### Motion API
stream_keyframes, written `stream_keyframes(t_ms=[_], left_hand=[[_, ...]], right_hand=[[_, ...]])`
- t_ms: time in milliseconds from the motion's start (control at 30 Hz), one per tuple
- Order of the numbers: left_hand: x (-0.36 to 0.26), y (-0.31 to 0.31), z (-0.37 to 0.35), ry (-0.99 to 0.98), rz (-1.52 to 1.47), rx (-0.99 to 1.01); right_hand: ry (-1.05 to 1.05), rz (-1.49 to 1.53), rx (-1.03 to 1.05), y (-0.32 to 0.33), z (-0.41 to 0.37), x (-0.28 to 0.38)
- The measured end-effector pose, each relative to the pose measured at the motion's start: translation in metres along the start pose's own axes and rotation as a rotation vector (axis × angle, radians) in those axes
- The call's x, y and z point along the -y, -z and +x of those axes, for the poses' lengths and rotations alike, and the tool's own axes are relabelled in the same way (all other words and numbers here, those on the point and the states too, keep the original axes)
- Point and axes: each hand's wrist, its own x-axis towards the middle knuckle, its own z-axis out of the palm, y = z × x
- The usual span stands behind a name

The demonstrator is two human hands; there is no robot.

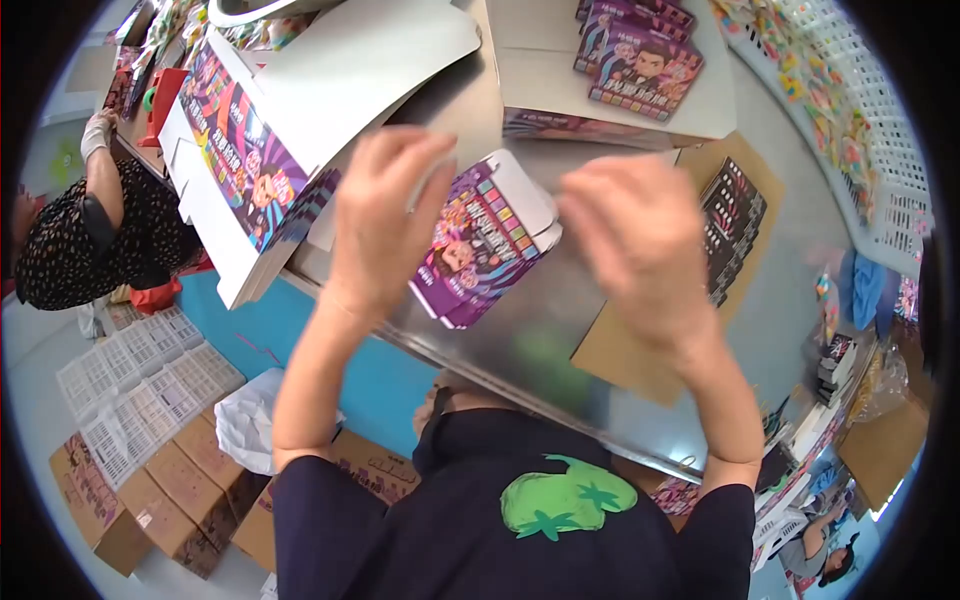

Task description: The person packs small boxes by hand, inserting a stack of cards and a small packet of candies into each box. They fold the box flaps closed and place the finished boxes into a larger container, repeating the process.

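Observation:
A small purple printed card box [480,240] is tilted over the metal worktable, with its white end flap [522,192] raised at the top. My left hand [395,195] is at the box's upper left edge, its fingers curled and its thumb against that side. On the other side, my right hand [635,225] is close to the flap, its fingers bent and smeared by motion. Several finished-looking purple boxes [648,70] lie beyond my right hand. Flat printed box blanks [235,150] are stacked beyond my left hand.
Brown cardboard [635,350] with a row of black printed packs [733,225] is at the right. A white basket [905,215] holds colourful wrapped pieces. Another person [100,225] works at the left. Cartons [180,480] stand on the floor, lower left.

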Motion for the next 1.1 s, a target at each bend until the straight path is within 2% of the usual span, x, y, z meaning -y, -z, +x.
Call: stream_keyframes(t_ms=[100,200,233,367,400,467,500,600,633,733,867,933,1033,1067,1100], left_hand=[[-0.007,-0.021,-0.043,0.06,0.152,-0.055],[0.002,-0.038,-0.058,0.149,0.114,-0.008],[0.003,-0.04,-0.059,0.197,0.091,0.011],[0.002,-0.039,-0.055,0.043,0.244,-0.098],[0.0,-0.036,-0.054,0.037,0.24,-0.096],[-0.007,-0.024,-0.051,0.175,-0.073,-0.099],[-0.011,-0.018,-0.05,0.246,-0.228,-0.099],[-0.028,-0.003,-0.044,0.215,-0.291,-0.072],[-0.033,-0.003,-0.044,0.197,-0.326,-0.062],[-0.048,-0.018,-0.049,0.079,-0.333,-0.092],[-0.086,-0.049,-0.06,-0.062,-0.286,-0.081],[-0.098,-0.061,-0.067,-0.103,-0.265,-0.067],[-0.105,-0.074,-0.079,0.05,-0.592,0.224],[-0.107,-0.077,-0.082,0.048,-0.598,0.234],[-0.108,-0.078,-0.084,0.206,-0.719,0.251]], right_hand=[[-0.046,-0.01,0.087,-0.039,-0.015,0.03],[-0.299,-0.101,0.308,-0.058,-0.019,0.042],[-0.3,-0.102,0.307,-0.059,-0.019,0.043],[-0.43,0.101,0.35,-0.062,-0.02,0.04],[-0.398,0.14,0.241,-0.064,-0.022,0.038],[-0.334,0.222,0.024,-0.066,-0.027,0.04],[-0.341,0.223,0.023,-0.065,-0.029,0.043],[-0.379,0.314,-0.133,-0.051,-0.034,0.057],[-0.387,0.308,-0.136,-0.043,-0.035,0.059],[-0.752,0.613,-0.004,-0.014,-0.043,0.056],[-0.787,0.765,-0.006,0.013,-0.071,0.038],[-0.809,0.751,-0.031,0.024,-0.083,0.037],[-0.827,0.748,-0.077,0.035,-0.1,0.037],[-0.69,0.455,-0.2,0.036,-0.107,0.036],[-0.543,0.165,-0.312,0.037,-0.114,0.035]])
